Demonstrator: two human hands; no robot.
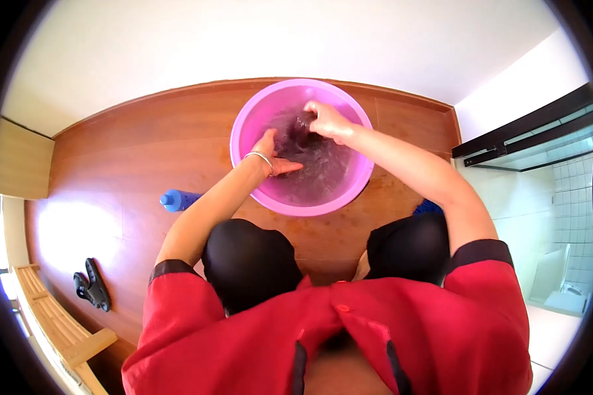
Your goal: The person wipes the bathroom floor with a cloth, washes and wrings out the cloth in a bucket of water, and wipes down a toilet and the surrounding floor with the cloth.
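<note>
Right hand (327, 122): raised over the far part of the basin, fingers curled and gripping a dark, wet, crumpled bundle of what looks like cloth (299, 131).
Left hand (275, 158): open, thumb and fingers spread at the water beside the bundle; whether it touches the cloth I cannot tell. A thin silvery bangle (262, 157) circles the wrist.
Bundle: inside the basin, hanging from the right hand into the water; its lower part is hard to make out.
Water (319, 172): greyish, rippled, spread across the bottom of a round, bright pink, plastic-looking basin (303, 210).
Basin: on the reddish-brown wooden-looking floor (138, 164), in front of the person's black-covered knees (249, 263).
Left of the basin: a blue bottle with a lighter blue cap (179, 200), lying near the left forearm.
Farther left: black slippers (97, 284) beside a pale slatted wooden bench (49, 316).
Right knee: something deep blue and shaggy (428, 207) shows just beyond it.
</note>
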